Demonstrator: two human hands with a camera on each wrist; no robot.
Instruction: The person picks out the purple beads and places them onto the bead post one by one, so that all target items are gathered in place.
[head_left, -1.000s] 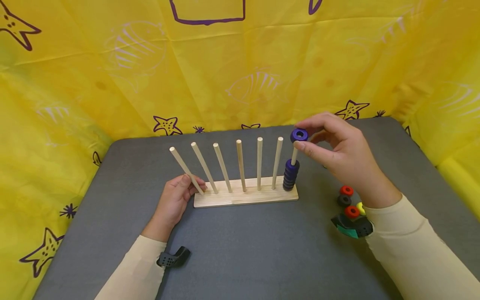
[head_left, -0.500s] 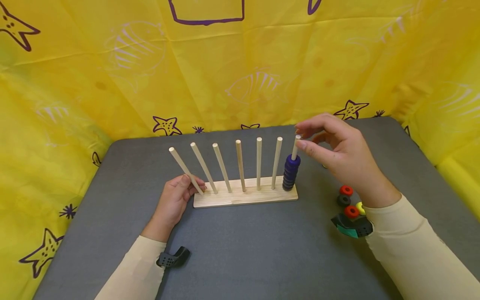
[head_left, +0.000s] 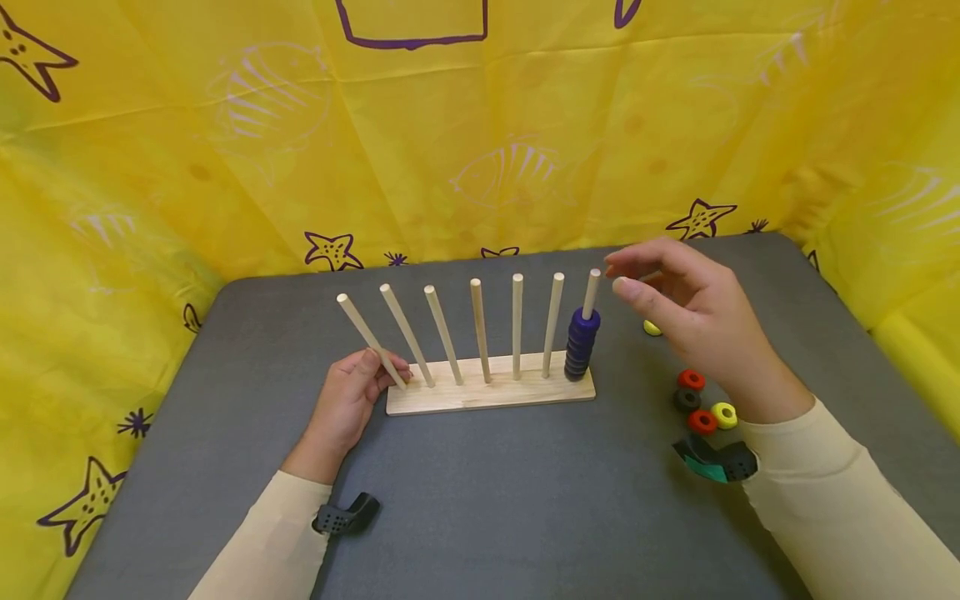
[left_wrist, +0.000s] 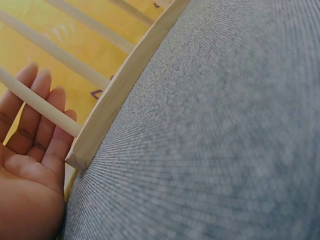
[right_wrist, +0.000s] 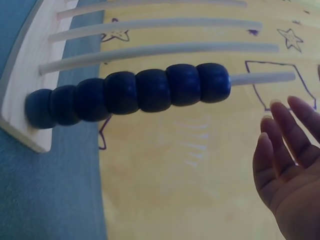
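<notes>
A wooden stand [head_left: 487, 396] with several upright pegs sits on the table. Dark blue beads [head_left: 582, 343] are stacked on its rightmost peg [head_left: 592, 292], whose bare tip shows above them. My right hand [head_left: 693, 308] hovers just right of that tip, apart from it, with thumb and fingers spread and nothing between them. At the stand's left end, my left hand [head_left: 352, 392] is at the leftmost peg [head_left: 367, 333], its thumb against the peg. In the left wrist view, the fingers [left_wrist: 47, 100] extend loosely behind this peg, close to the base's end.
Right of the stand lie two red beads [head_left: 702, 422], a black bead [head_left: 687, 399] and a yellow bead [head_left: 723, 415]. Another yellow bead [head_left: 652, 328] is partly hidden by the right hand. A yellow patterned cloth [head_left: 480, 125] hangs behind the grey table [head_left: 480, 500].
My right hand has let go of a blue bead, which dropped down the rightmost peg onto the stack. The hand has then moved slightly right. My left hand has stayed put.
</notes>
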